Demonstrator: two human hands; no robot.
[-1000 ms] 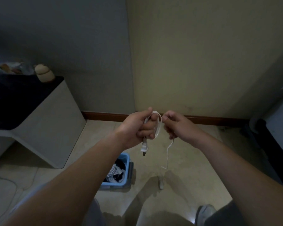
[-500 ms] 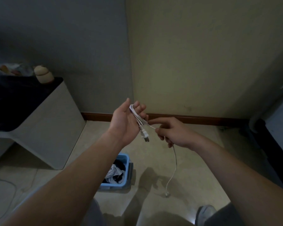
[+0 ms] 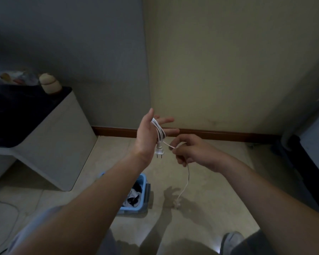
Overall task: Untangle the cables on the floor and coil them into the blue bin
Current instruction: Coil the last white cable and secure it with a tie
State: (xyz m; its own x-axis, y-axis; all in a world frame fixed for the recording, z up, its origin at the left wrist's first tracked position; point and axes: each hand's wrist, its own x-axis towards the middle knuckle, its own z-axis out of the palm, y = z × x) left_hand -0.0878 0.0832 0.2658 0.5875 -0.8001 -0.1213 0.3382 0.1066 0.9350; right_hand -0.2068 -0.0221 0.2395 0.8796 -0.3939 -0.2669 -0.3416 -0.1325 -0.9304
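White cable (image 3: pixel 159 132) stretched between both hands, above the blue bin (image 3: pixel 143 190).
The left hand (image 3: pixel 147 137) lies flat with fingers straight, loops draped across its palm, plug (image 3: pixel 159 150) dangling. The right hand (image 3: pixel 191 150) pinches the loose strand, which hangs toward the floor (image 3: pixel 210 199).

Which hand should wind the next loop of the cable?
Right. The right hand pinches the cable on its free run, whose tail hangs toward the floor. The left hand is spread open, carrying the wound loops with the plug dangling, so it likely serves best as the form.
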